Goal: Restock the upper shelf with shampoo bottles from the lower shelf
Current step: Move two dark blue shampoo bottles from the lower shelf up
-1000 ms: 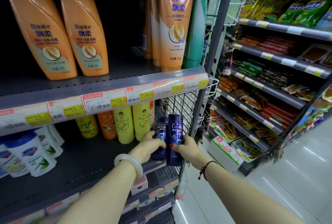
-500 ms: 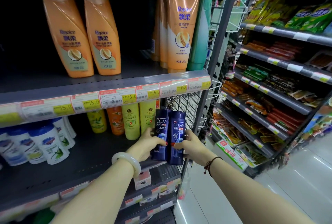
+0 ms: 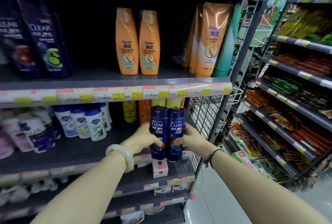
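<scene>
Basically, left hand (image 3: 143,138) and right hand (image 3: 193,140) squeeze two upright CLEAR bottles (image 3: 168,133) between them, out front of the lower shelf (image 3: 71,153); keep them pressed together, lift clear of the upper shelf (image 3: 107,81) lip, set beside the orange bottles (image 3: 137,42).

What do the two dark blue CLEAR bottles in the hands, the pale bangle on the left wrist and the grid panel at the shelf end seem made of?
The two dark blue CLEAR bottles: probably glossy plastic, given the soft sheen on their moulded caps. The pale bangle: smooth, milky and translucent, like jade or glass; which one is unclear. The grid panel: thin crossed rods, likely coated metal wire.
</scene>
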`<state>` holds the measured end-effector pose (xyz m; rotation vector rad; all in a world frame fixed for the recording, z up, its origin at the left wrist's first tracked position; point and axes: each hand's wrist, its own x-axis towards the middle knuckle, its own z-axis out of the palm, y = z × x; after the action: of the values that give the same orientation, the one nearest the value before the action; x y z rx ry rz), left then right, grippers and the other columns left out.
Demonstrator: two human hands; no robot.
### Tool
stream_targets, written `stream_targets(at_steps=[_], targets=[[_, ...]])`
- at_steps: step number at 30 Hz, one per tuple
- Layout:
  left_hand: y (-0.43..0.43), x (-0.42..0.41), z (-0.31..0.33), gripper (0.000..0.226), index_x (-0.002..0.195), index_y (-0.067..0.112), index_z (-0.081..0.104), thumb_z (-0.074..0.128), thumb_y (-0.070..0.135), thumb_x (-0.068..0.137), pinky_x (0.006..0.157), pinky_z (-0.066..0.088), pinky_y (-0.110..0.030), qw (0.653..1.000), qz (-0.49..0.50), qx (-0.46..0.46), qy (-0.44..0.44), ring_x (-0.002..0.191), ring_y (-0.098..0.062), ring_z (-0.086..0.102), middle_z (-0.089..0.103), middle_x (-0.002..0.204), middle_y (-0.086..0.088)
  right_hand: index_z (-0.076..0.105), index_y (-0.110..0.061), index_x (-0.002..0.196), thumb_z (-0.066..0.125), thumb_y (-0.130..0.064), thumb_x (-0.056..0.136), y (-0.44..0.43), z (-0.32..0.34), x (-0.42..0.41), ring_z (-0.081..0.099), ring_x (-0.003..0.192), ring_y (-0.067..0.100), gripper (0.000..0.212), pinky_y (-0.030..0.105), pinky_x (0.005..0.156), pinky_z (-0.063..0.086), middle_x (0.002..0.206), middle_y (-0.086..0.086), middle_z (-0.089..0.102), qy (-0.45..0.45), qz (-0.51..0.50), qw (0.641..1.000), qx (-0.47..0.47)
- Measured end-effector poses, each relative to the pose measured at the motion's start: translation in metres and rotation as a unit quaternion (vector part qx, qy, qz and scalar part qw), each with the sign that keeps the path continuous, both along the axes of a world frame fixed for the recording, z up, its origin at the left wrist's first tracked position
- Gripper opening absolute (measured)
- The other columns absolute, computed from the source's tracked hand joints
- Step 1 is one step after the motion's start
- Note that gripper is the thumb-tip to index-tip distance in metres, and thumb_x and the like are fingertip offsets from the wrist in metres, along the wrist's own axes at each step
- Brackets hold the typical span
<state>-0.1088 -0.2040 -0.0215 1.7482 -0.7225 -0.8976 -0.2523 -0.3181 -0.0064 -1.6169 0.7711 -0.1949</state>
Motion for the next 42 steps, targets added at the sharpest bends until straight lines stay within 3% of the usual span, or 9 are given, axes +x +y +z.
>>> stream_targets(at_steps=[4,9,12,18,23,28,33,36,42], targets=[[0.034,0.012,0.015,0.058,0.085,0.032,0.054,0.081,-0.007,0.051,0.063,0.044,-0.021,0.998,0.020,-0.002,-0.065,0.084,-0.007,0.061,0.065,0.085,0.012,0.041,-0.013,0.132,0.063,0.016,0.072,0.025,0.010,0.015,0.058,0.115,0.031,0.071,0.050,0.101,0.045,0.119,0.011,0.060,-0.012,0.039,0.999,-0.013],[0.078,0.032,0.026,0.072,0.108,0.031,0.051,0.084,0.000,0.052,0.088,0.043,-0.029,0.993,0.029,-0.016,-0.115,0.100,-0.010,0.056,0.062,0.102,0.012,0.040,-0.015,0.135,0.064,0.014,0.070,0.059,0.019,0.040,0.060,0.113,0.031,0.075,0.043,0.094,0.050,0.122,0.015,0.062,-0.023,0.073,0.997,-0.034],[0.107,0.046,0.034,0.068,0.106,0.035,0.050,0.082,0.001,0.057,0.075,0.041,-0.015,0.992,0.021,-0.028,-0.123,0.094,-0.001,0.055,0.060,0.095,0.023,0.045,-0.016,0.129,0.067,0.013,0.068,0.081,0.023,0.056,0.059,0.113,0.030,0.071,0.046,0.095,0.050,0.123,0.010,0.061,-0.040,0.075,0.996,-0.033],[0.154,0.067,0.046,0.056,0.093,0.039,0.054,0.079,0.000,0.062,0.078,0.042,-0.023,0.992,-0.021,-0.025,-0.122,0.089,0.005,0.055,0.062,0.094,0.020,0.045,-0.017,0.130,0.070,0.011,0.064,0.121,0.030,0.076,0.058,0.114,0.027,0.076,0.049,0.102,0.045,0.127,0.008,0.060,-0.058,0.054,0.996,-0.032],[0.177,0.080,0.060,0.051,0.089,0.030,0.058,0.081,-0.002,0.057,0.061,0.045,-0.009,0.989,-0.052,-0.037,-0.135,0.080,0.005,0.060,0.067,0.088,0.014,0.045,-0.021,0.130,0.071,0.010,0.063,0.144,0.037,0.083,0.056,0.116,0.026,0.078,0.048,0.102,0.045,0.128,0.007,0.059,-0.077,0.039,0.995,-0.047],[0.193,0.088,0.078,0.053,0.094,0.030,0.058,0.084,0.003,0.056,0.081,0.051,-0.030,0.984,-0.067,-0.056,-0.156,0.091,-0.007,0.062,0.067,0.094,0.010,0.046,-0.022,0.130,0.071,0.011,0.063,0.160,0.052,0.085,0.058,0.114,0.028,0.078,0.053,0.100,0.046,0.115,-0.002,0.060,-0.106,0.036,0.992,-0.056],[0.207,0.098,0.110,0.056,0.105,0.026,0.059,0.086,0.012,0.058,0.078,0.048,-0.020,0.981,-0.066,-0.079,-0.166,0.095,-0.002,0.062,0.067,0.099,0.014,0.055,-0.033,0.111,0.072,0.005,0.062,0.169,0.084,0.093,0.057,0.114,0.025,0.064,0.052,0.100,0.046,0.115,0.000,0.063,-0.143,0.065,0.984,-0.081],[0.215,0.105,0.138,0.056,0.107,0.026,0.061,0.086,0.021,0.058,0.084,0.049,-0.025,0.976,-0.055,-0.086,-0.193,0.096,-0.003,0.062,0.068,0.100,0.014,0.057,-0.041,0.103,0.072,0.005,0.065,0.172,0.110,0.100,0.061,0.108,0.024,0.061,0.039,0.079,0.056,0.109,-0.006,0.066,-0.159,0.090,0.981,-0.064],[0.229,0.119,0.201,0.043,0.092,0.029,0.066,0.084,0.010,0.059,0.064,0.051,-0.009,0.965,-0.051,-0.107,-0.235,0.082,0.006,0.067,0.073,0.090,0.013,0.057,-0.034,0.105,0.069,0.008,0.070,0.183,0.168,0.122,0.062,0.110,0.027,0.056,0.045,0.087,0.054,0.113,0.002,0.065,-0.206,0.132,0.965,-0.096]])
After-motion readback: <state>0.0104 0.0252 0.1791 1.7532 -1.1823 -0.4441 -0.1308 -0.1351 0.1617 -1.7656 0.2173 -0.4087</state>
